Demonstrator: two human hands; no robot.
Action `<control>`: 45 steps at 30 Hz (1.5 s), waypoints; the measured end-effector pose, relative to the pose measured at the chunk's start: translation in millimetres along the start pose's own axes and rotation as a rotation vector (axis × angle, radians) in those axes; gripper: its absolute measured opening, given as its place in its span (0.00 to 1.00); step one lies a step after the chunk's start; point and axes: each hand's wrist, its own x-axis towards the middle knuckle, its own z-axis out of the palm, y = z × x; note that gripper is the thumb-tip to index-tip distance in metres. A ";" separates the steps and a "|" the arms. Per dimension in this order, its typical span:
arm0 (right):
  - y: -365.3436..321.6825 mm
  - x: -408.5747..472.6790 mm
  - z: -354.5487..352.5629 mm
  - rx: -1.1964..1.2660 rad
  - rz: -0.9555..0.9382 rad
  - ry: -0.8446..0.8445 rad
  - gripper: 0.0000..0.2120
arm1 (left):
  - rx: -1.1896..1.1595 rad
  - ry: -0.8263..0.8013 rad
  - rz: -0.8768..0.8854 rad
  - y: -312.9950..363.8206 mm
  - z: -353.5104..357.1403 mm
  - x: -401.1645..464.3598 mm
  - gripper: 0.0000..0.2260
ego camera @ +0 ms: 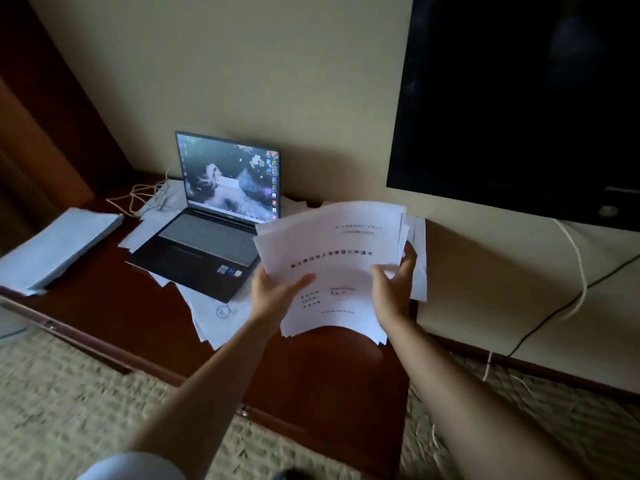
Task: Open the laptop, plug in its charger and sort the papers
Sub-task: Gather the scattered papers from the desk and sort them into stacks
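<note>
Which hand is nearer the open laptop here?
Left. The left hand grips the held stack of papers at its left edge, just off the laptop front right corner; the right hand holds the stack's far side, farther right.

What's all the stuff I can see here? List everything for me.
Laptop: one, dark grey, open and lit, on the desk by the wall.
Held papers: one white stack, lifted right of the laptop.
Loose papers: several, white, spread under and in front of the laptop.
Neat pile: one, white, desk's left end.
Desk: one, reddish brown.
Cables: white tangle behind the laptop; white and black cords on the right.
TV: one, black, on the wall, off.
Carpet: beige.
Left hand: holds the stack's near left edge.
Right hand: holds its right edge.
</note>
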 end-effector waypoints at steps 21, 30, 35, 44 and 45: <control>25.3 -12.4 -27.3 -0.100 0.088 -0.238 0.17 | -0.145 0.133 -0.157 -11.1 10.8 -56.2 0.09; 45.2 -14.9 -15.6 -0.282 0.140 -0.229 0.14 | -0.134 0.131 -0.298 -34.2 -2.9 -54.7 0.06; 69.2 -18.7 -12.2 -0.581 0.377 -0.262 0.18 | -0.007 0.051 -0.499 -60.5 -18.6 -50.9 0.10; 113.0 -23.2 -9.1 -0.711 0.428 -0.354 0.08 | 0.101 0.073 -0.794 -116.8 -11.4 -34.9 0.06; 114.6 -19.5 -8.7 -0.739 0.420 -0.369 0.07 | 0.097 0.094 -0.800 -116.8 -9.4 -33.4 0.05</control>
